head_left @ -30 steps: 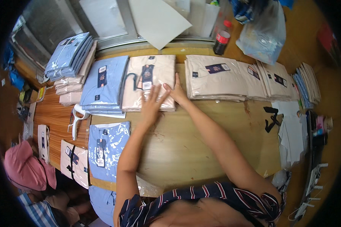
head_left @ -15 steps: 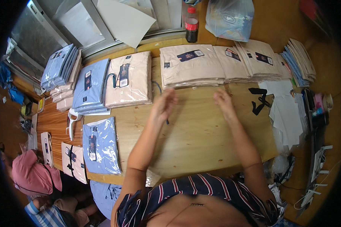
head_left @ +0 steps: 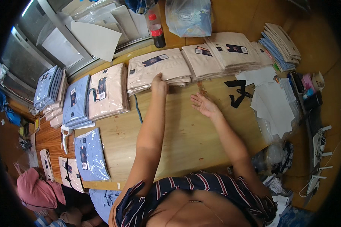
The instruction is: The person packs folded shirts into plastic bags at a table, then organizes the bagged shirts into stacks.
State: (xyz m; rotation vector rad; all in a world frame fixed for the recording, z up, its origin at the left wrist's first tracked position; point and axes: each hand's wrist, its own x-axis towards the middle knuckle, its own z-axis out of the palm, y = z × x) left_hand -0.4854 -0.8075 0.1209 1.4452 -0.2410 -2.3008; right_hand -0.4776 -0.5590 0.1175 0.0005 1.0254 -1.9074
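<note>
Along the back of the table lies a stack of folded cream shirts (head_left: 144,77) in clear plastic, with dark tags on top. My left hand (head_left: 160,85) reaches to its front edge, fingers closed on the edge of a packed shirt; the fingertips are partly hidden. Nothing is in my right hand (head_left: 204,105), which hovers over the table, palm up and fingers spread. To the left sit another cream shirt stack (head_left: 111,90) and a blue shirt stack (head_left: 75,108). A single packed blue shirt (head_left: 91,159) lies nearer me.
More cream shirts (head_left: 236,58) continue right. A dark blue strip (head_left: 137,108) and black ribbon pieces (head_left: 236,92) lie on the table (head_left: 185,143). White paper sheets (head_left: 274,109) cover the right end. A cola bottle (head_left: 156,32) stands behind. At lower left is a person in pink (head_left: 39,189).
My left hand has gone forward to the cream stack's front edge. My right hand has turned palm up and opened. The view has shifted, moving the scene leftward.
</note>
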